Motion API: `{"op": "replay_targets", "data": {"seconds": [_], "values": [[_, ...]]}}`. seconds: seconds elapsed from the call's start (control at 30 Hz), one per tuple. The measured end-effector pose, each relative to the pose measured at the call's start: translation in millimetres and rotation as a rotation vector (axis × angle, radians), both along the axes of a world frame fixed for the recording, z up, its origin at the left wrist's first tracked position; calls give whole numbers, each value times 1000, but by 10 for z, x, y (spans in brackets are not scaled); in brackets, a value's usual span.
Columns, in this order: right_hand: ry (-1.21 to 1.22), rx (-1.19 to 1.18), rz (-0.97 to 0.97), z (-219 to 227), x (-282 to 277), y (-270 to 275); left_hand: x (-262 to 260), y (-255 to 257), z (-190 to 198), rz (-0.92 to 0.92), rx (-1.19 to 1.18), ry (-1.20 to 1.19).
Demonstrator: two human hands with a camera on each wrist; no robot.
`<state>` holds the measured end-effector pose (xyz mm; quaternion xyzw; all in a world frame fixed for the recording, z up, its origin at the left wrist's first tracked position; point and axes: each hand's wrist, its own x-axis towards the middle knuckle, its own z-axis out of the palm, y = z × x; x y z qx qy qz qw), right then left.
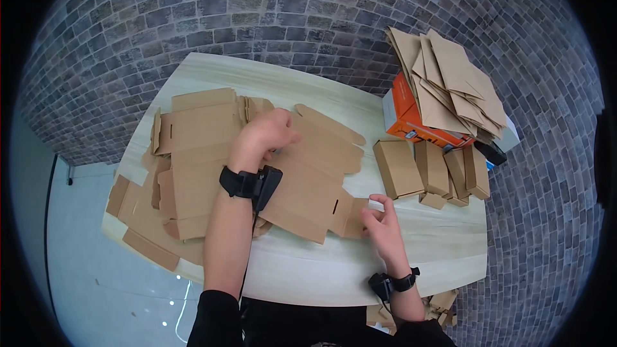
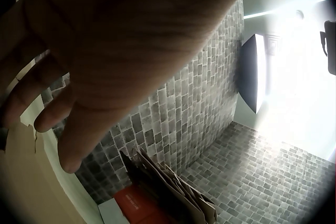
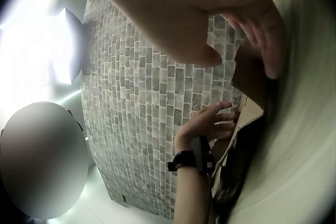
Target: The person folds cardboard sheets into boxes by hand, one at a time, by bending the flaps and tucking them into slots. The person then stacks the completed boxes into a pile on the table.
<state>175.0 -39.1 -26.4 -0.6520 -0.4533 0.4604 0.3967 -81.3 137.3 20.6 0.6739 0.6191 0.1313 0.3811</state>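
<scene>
An unfolded cardboard sheet (image 1: 308,180) lies flat at the middle of the table, its slotted flap (image 1: 350,213) pointing right. My left hand (image 1: 268,133) is over the sheet's upper left part, fingers loosely bent; in the left wrist view the fingers of the left hand (image 2: 58,92) hang apart with nothing held. At the flap's right end is my right hand (image 1: 384,223), thumb and fingers apart around the edge. The right wrist view shows the right hand (image 3: 226,19) beside a raised brown flap (image 3: 249,74); whether it touches is unclear.
More flattened cardboard (image 1: 202,173) is piled on the left. Several small folded boxes (image 1: 400,168) stand at the right, in front of an orange box (image 1: 406,110) topped with flat brown pieces (image 1: 450,83). A brick-patterned wall (image 1: 276,19) runs behind the table (image 1: 424,238).
</scene>
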Motion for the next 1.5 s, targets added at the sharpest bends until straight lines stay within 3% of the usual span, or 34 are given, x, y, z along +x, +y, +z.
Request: {"op": "replay_targets", "data": {"seconds": [0.1, 0.23, 0.3, 0.43, 0.5, 0.63, 0.7, 0.83, 0.9, 1.07, 1.2, 1.27, 1.37, 1.5], "values": [[154, -184, 105, -11, 6, 68, 25, -28, 27, -16, -28, 41], [230, -143, 103, -110, 45, 141, 32, 27, -48, -117, 48, 104], [323, -25, -46, -150, 80, 156, 17, 37, -63, -133, 55, 123], [561, -104, -121, 34, 158, 295, 27, 50, -126, -169, 89, 146], [721, -186, 146, 31, 268, 380, 48, 52, -155, -192, 99, 155], [677, -159, 137, 349, 125, 473, 79, 57, -229, -190, 96, 189], [796, -204, 96, 371, 138, 564, 76, 95, -253, -195, 110, 198], [820, -176, 116, 391, 65, 710, 43, 67, -91, -176, 160, -3], [594, 75, 91, 406, -24, 792, 32, -2, 63, -150, 189, -104], [569, 182, 105, 696, 8, 952, -69, -124, 367, -100, 260, -558], [586, 269, 83, 952, -7, 992, -183, -182, 490, -66, 268, -733], [625, 298, 53, 972, 3, 984, -198, -160, 502, 87, 323, -995], [609, 365, -43, 988, 24, 982, -170, -170, 596, 87, 276, -1087], [568, 339, -41, 984, 204, 1021, -34, -174, 670, -58, 111, -1272]]}}
